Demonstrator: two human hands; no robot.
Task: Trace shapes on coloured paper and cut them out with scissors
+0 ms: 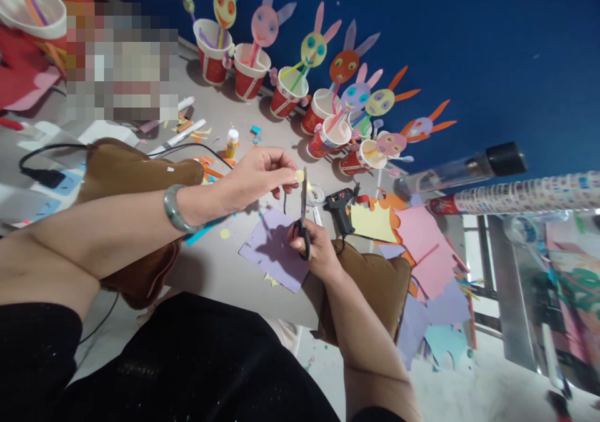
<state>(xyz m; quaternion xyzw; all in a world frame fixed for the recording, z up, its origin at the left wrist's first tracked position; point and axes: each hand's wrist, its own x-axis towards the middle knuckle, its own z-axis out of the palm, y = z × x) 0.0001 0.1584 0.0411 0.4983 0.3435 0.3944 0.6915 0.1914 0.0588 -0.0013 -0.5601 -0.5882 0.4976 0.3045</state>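
Observation:
Between the thumb and fingers of my left hand (262, 177) is a small piece of yellow paper (300, 175). My right hand (317, 247) grips black-handled scissors (304, 222), their blades pointing away from me, right beside the yellow piece. Whether the blades touch the paper I cannot tell. Under both hands a sheet of purple paper (269, 253) lies on the table, in their shadow. A small yellow paper disc (225, 234) rests left of that sheet. Just past the scissors sits a roll of clear tape (316, 194).
Paper cups (248, 75) with paper rabbits line the blue wall. A black glue gun (341, 209), yellow paper (374, 223) and pink paper (426, 247) lie at the right. Brown cushions (375, 278) flank the work spot. A glue stick (232, 142) and markers (180, 135) stand left.

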